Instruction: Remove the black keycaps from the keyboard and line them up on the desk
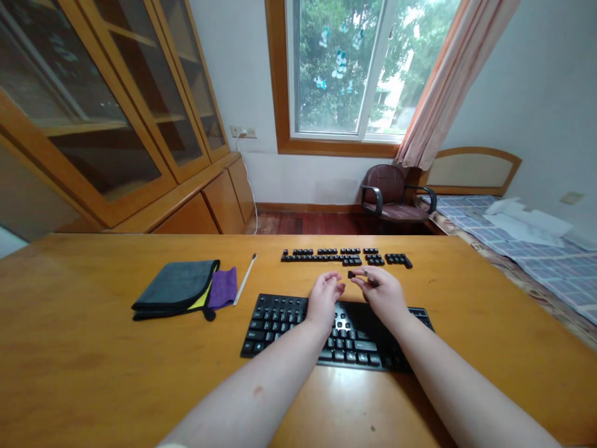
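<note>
A black keyboard [275,323] lies on the wooden desk, its top section partly stripped of keys. Over the keyboard's right half, my right hand [385,295] pinches a small black keycap [351,274] between thumb and forefinger. A thin dark item also shows among its fingers, too small to name. My left hand [323,302] hovers above the middle of the keyboard, fingers apart and holding nothing, close to the keycap. Beyond both hands, loose black keycaps [321,257] stand in rows laid out like the keyboard. My hands and forearms hide part of the keyboard.
Left of the keyboard lie a folded grey cloth [181,283], a purple cloth [224,288] and a white toothbrush [245,280]. Past the desk [84,348] stand a glass-fronted cabinet [186,168], an armchair [387,190] and a bed [522,230] on the right.
</note>
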`<state>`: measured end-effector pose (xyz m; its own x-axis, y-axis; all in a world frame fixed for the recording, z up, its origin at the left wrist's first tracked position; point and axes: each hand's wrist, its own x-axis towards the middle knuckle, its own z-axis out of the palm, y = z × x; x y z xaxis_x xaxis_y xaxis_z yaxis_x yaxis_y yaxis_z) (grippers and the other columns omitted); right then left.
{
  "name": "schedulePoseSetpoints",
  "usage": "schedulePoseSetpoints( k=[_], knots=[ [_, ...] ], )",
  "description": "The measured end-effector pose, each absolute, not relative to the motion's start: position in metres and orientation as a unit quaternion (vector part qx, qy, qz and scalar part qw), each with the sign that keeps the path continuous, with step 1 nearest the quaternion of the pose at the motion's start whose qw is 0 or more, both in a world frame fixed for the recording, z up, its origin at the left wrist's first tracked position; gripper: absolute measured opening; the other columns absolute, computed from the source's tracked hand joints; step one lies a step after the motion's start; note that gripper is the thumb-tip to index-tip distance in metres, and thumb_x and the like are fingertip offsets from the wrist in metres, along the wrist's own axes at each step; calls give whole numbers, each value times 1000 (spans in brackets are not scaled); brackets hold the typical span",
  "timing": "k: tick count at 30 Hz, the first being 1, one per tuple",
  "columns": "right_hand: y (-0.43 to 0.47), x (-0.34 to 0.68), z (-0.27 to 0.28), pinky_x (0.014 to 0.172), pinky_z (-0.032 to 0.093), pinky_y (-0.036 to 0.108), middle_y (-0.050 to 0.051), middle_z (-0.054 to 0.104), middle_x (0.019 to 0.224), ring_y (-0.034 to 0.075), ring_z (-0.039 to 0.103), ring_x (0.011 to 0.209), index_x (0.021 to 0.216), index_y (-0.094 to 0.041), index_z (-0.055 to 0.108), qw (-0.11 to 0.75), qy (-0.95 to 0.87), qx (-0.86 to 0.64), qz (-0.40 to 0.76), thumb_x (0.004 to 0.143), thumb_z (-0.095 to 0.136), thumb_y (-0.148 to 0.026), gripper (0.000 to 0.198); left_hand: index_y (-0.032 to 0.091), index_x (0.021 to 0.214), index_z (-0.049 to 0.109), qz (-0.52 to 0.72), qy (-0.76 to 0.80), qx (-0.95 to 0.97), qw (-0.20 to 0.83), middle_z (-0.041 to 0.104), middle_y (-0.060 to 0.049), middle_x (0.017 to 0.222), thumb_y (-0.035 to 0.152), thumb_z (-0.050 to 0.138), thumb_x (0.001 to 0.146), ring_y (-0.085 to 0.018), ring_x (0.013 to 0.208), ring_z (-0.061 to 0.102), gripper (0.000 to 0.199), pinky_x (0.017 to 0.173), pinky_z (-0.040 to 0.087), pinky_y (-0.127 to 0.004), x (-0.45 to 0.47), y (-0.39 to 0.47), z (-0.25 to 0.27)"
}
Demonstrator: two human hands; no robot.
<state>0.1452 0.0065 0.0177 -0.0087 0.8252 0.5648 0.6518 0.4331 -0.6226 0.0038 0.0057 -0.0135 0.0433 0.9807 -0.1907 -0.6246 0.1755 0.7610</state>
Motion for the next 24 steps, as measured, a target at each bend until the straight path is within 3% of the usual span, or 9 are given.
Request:
schedulePoseSetpoints(
  k=[2,6,8,14,20,24],
  knots=[
    [24,147,33,77,50,35,6,70,90,23,64,85,86,-23,71,447,-696,-558,73,75,66,-31,14,14,87,58,608,363,238,664,61,-4,83,33,63,72,-9,64,57,25,71,47,-27,2,7,-14],
    [65,139,38,69,48,30,4,71,83,21,65,77,85,-23,72,262,-720,-635,99,70,68,-23,15,13,80,58,644,361,201,644,59,0,70,32,60,69,-6,55,52,21,59,43,-21,-1,9,-13],
    [78,132,24,66,47,29,4,71,78,21,65,75,77,-22,72,230,-729,-637,103,67,69,-19,11,13,79,58,649,365,181,643,58,0,68,32,59,67,-6,54,51,22,57,41,-19,-2,9,-12],
    [79,124,-15,61,43,26,5,69,73,19,62,70,73,-21,72,196,-730,-648,96,69,66,-21,7,13,77,57,640,362,178,654,56,1,65,30,58,65,-6,53,50,20,55,39,-19,-1,8,-10],
    [82,127,-17,71,42,25,8,64,93,18,59,83,79,-19,71,200,-725,-656,66,76,60,-25,13,14,77,57,634,363,185,657,56,1,65,28,58,64,-6,54,50,19,54,39,-19,-2,7,-8],
    [89,129,-20,76,41,24,6,61,96,16,57,86,80,-20,71,198,-716,-666,61,77,61,-25,12,13,76,57,637,362,186,655,56,1,64,28,59,64,-6,52,49,20,53,39,-19,-2,7,-8]
  ],
)
